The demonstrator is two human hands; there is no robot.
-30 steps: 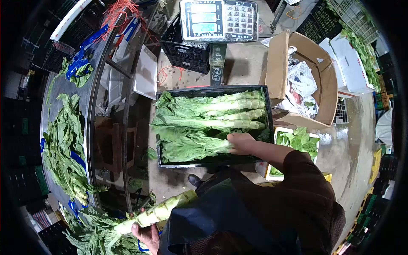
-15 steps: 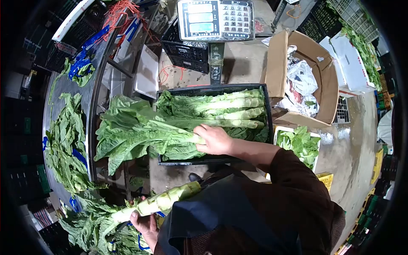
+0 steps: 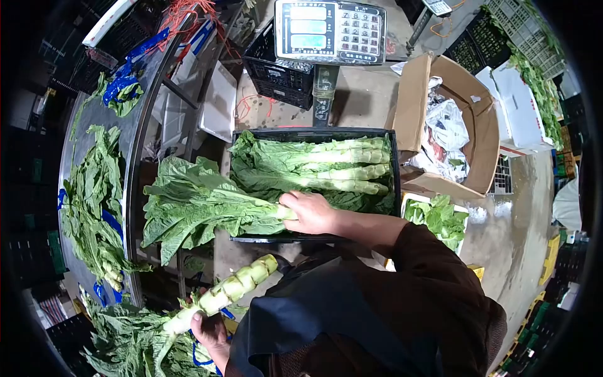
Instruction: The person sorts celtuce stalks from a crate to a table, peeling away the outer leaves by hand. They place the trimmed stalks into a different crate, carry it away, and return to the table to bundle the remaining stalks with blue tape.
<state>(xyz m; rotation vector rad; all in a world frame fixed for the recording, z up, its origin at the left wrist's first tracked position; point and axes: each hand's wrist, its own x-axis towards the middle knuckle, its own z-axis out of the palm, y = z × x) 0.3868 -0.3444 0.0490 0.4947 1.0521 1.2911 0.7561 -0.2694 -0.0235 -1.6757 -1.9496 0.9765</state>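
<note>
Stalk one (image 3: pixel 210 207): pale end closed in right hand (image 3: pixel 311 213), leaves crossing black crate's (image 3: pixel 314 129) left edge. Stalk two (image 3: pixel 235 288): thick, closed in left hand (image 3: pixel 212 332), beyond near edge.

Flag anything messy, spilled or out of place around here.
Red strings hang in a loose tangle at the upper left, and white patches mark the floor at right, possibly something spilled; I can't tell what.

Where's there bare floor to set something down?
Between the scale post and the cardboard box, and right of the leaf-filled white box. The black crate is crowded with stalks; greens cover much of the metal table.
</note>
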